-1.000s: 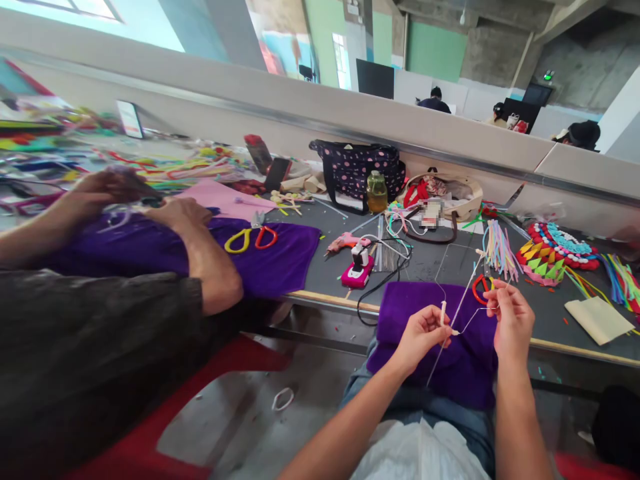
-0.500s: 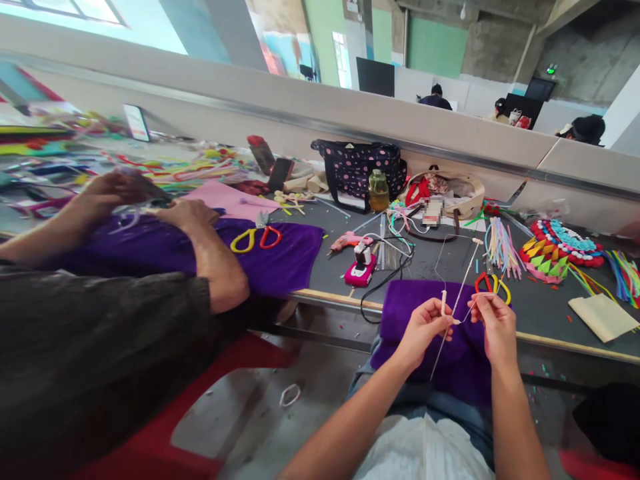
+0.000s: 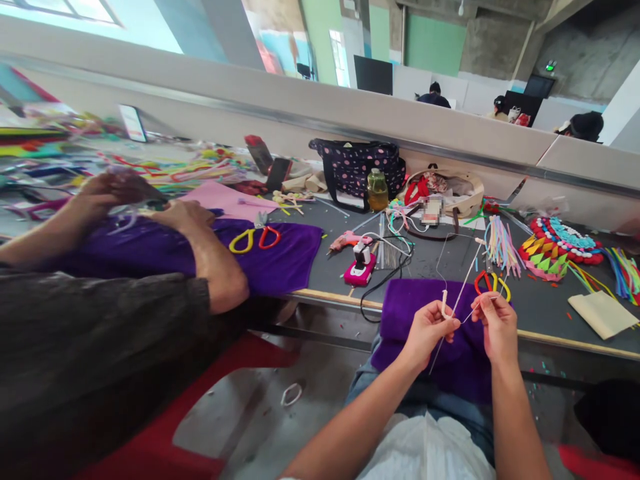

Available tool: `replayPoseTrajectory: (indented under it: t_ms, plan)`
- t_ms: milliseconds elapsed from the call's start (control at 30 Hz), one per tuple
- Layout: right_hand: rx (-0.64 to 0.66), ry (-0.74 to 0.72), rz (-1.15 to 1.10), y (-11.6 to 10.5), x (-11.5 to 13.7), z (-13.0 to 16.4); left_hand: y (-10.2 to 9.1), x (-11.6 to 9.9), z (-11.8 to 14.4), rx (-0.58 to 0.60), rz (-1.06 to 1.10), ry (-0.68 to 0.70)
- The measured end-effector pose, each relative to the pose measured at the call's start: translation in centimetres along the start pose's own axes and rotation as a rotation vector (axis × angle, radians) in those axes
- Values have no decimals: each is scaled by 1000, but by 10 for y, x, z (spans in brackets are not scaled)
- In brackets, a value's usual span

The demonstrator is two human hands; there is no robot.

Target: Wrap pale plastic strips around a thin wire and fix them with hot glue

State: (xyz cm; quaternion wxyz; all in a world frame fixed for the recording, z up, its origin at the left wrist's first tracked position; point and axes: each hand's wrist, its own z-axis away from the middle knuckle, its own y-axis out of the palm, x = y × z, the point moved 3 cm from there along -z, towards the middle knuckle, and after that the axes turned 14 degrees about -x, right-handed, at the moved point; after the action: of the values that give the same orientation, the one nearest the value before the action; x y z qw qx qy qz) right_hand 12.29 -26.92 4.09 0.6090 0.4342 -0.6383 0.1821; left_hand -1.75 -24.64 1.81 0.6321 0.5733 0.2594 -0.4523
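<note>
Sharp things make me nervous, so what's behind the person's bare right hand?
Looped red and yellow scissor handles and purple fabric show behind the bare right hand. The blades aren't visible; whatever the hand covers can't be seen.

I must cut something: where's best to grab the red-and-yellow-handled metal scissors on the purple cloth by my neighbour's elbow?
Probably by the red oval loop, coming from the near right: the scissors have loops facing the near table edge, blades point away, and your neighbour's arm is to the left.
</note>
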Motion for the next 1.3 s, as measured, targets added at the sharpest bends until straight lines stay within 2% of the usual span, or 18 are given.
replayPoseTrajectory:
  t_ms: [233,433,700,1000,1300]
  plan:
    - [5,-26,25,-2,1,0,-1,1,1,-10,9,-25]
    - [-14,18,53,-2,0,-2,0,2,1,-14,-9,-26]
    - [-123,-20,114,-8,-2,-4,0,8,-1,-39,-30,20]
    - [-121,11,203,-5,-8,-3,-1,17,-4,-102,-88,103]
    - [-123,-42,303,-6,-14,-5,-1,23,-5,-122,-81,81]
